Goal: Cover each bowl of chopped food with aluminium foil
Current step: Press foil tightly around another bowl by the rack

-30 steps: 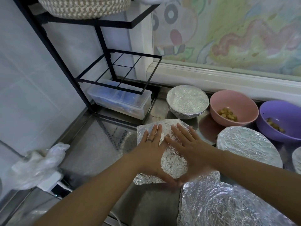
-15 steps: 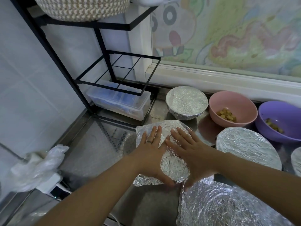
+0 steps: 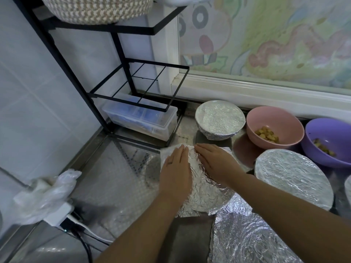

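Both the left hand [image 3: 175, 173] and right hand [image 3: 216, 164] press foil [image 3: 205, 194] flat.

black wire rack [image 3: 121, 76], clear plastic box [image 3: 140, 118], woven basket [image 3: 96, 8]

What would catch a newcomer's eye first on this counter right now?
The left hand and right hand press flat on foil draped over a bowl at centre. To the right, the pink bowl and purple bowl stand uncovered with chopped food inside. Two others are already wrapped: the back bowl and the right bowl.
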A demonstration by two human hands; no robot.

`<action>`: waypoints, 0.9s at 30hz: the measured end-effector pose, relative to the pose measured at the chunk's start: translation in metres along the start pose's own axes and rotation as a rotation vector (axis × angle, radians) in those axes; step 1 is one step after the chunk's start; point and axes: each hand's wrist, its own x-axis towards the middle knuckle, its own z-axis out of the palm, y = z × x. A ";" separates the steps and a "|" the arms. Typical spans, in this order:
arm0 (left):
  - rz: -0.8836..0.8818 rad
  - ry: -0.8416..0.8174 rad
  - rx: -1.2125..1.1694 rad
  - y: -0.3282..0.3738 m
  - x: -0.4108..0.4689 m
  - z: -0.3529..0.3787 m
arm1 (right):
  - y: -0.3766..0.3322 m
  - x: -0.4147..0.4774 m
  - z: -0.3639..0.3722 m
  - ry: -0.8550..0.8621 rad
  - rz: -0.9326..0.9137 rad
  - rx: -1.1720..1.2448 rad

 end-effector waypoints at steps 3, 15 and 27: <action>-0.024 0.042 -0.003 -0.001 -0.001 0.006 | 0.006 0.001 0.009 0.075 0.007 0.009; -0.058 0.077 -0.038 -0.005 0.002 0.010 | 0.000 0.048 -0.010 -0.117 0.103 0.135; -0.079 0.073 -0.062 -0.007 0.002 0.013 | -0.009 0.053 -0.008 -0.118 0.183 0.221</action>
